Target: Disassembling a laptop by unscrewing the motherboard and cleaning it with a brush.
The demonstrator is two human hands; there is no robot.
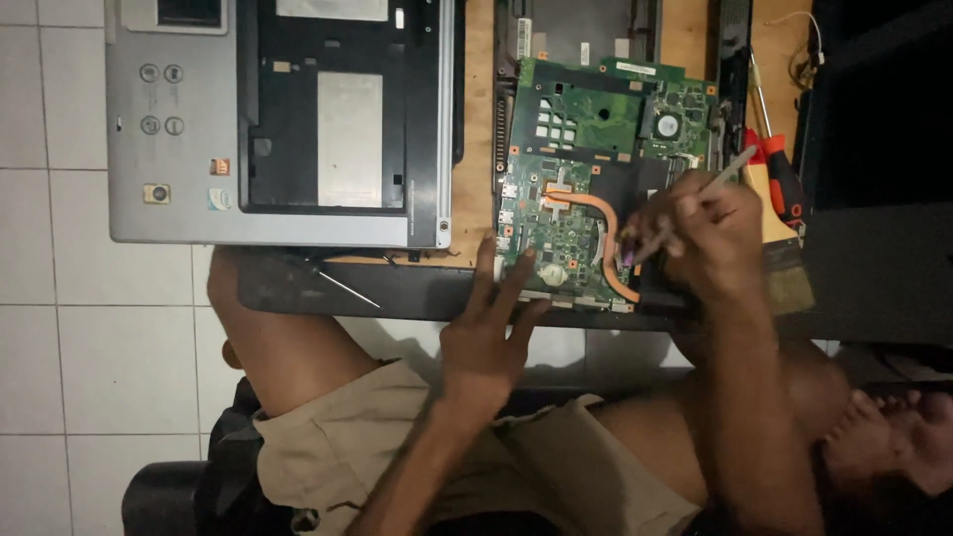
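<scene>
While the silver-grey plastic laptop shell (199, 213) lies stripped and hollow at the far left of the wooden desk (476, 129), the green circuit board (576, 199) with its curved copper heat pipe (608, 233) sits bare in front of the person, so the dismantling looks well advanced and board work seems underway. The right hand (710, 233) pinches a thin metal tool (730, 169) whose tip meets the board; the left hand (486, 337) rests open, fingers spread on the board's near edge. A red-handled screwdriver (779, 174) lies beyond.
</scene>
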